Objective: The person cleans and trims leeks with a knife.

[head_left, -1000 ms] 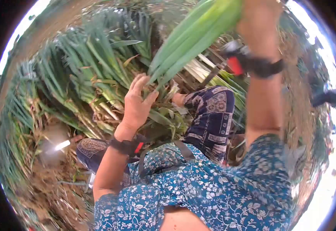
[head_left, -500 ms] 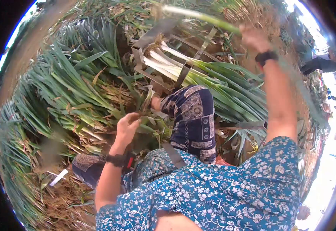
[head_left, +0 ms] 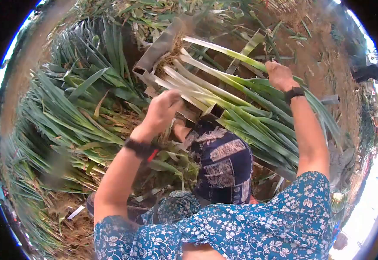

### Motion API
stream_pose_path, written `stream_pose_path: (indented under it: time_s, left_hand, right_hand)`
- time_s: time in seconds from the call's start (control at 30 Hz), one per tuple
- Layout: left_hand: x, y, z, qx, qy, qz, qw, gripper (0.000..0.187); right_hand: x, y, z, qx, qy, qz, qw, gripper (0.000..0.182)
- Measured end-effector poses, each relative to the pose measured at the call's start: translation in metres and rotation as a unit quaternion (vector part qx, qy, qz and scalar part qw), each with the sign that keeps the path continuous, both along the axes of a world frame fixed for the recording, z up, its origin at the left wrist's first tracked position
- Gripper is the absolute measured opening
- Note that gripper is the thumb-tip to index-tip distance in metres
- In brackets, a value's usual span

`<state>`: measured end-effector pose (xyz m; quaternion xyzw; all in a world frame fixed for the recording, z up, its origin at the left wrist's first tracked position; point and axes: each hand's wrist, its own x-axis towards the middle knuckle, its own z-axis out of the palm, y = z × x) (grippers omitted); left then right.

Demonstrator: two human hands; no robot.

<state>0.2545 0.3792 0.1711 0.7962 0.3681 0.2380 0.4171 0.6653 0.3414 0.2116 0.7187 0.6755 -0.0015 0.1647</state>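
Blue floral cloth of the person's shirt [head_left: 258,229] fills the nearest part of the view, with both bare arms reaching away from it. Just beyond the shirt, between the two arms, a raised knee in dark patterned trousers [head_left: 223,167] points toward the work.

Past the knee, the left hand [head_left: 165,110], with a dark wristband carrying a red tab just below it, lies on the pale stalk ends of a stack of cleaned leeks [head_left: 236,110]. Its fingers are curled down over the white shafts; whether they truly clamp a stalk cannot be told. The right hand [head_left: 279,76], above a black wrist strap, is farther out and closed around the green part of a single leek [head_left: 223,52] that lies along the far edge of the stack.

The stacked leeks rest in a metal frame [head_left: 160,47], white root ends toward the left hand, green leaves fanning out beneath and beyond the right arm.

To the outside of the left hand lies a big heap of untrimmed leeks [head_left: 76,112], with dry yellowed leaves among the green. Near the left elbow, brown trimmings and straw [head_left: 67,208] cover the ground. Beyond the right hand is bare brown soil [head_left: 319,56] scattered with leaf scraps.
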Motion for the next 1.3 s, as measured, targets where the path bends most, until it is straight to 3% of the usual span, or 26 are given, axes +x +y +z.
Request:
stream_pose_path:
  time_s: [0.07,0.17,0.23,0.33,0.47,0.77,0.9,1.07,1.17,1.27,1.3]
  left_hand:
    - [0.037,0.023,-0.003,0.030,-0.004,-0.051,0.998,0.029]
    - [0.091,0.047,-0.022,0.066,0.042,-0.114,0.990,0.029]
    - [0.123,0.056,-0.044,0.115,0.063,-0.142,0.981,0.028]
    - [0.152,0.052,-0.075,0.316,0.102,-0.054,0.942,0.022]
    - [0.147,0.048,-0.089,0.225,0.204,-0.110,0.946,0.025]
    - [0.135,0.043,-0.091,0.145,0.156,-0.101,0.972,0.022]
    - [0.127,0.042,-0.094,0.141,0.089,-0.088,0.982,0.038]
    - [0.128,0.040,-0.089,0.104,0.055,-0.072,0.990,0.059]
    - [0.134,0.039,-0.083,0.118,0.151,-0.039,0.981,0.065]
    - [0.151,0.035,-0.086,0.232,0.214,-0.062,0.947,0.062]
    - [0.155,0.035,-0.079,0.227,0.247,-0.086,0.938,0.053]
  right_hand:
    - [0.002,-0.003,-0.011,-0.016,0.016,-0.022,1.000,0.014]
    - [0.007,-0.013,-0.028,0.051,0.003,0.056,0.997,0.011]
    - [0.007,-0.016,-0.032,0.034,0.009,0.052,0.998,0.012]
    - [-0.002,-0.014,-0.031,-0.003,0.024,0.017,1.000,0.012]
    - [-0.003,-0.013,-0.043,-0.081,0.059,-0.052,0.994,0.014]
    - [0.002,-0.013,-0.075,-0.083,0.114,-0.128,0.982,0.019]
    - [-0.004,-0.010,-0.059,-0.112,0.134,-0.131,0.976,0.027]
    - [0.006,-0.012,-0.049,-0.053,0.215,-0.105,0.970,0.035]
    - [-0.002,-0.017,-0.025,-0.070,0.279,-0.105,0.952,0.034]
    - [-0.004,-0.029,-0.018,-0.103,0.336,-0.105,0.930,0.030]
    - [-0.004,-0.036,-0.017,-0.112,0.352,-0.106,0.923,0.029]
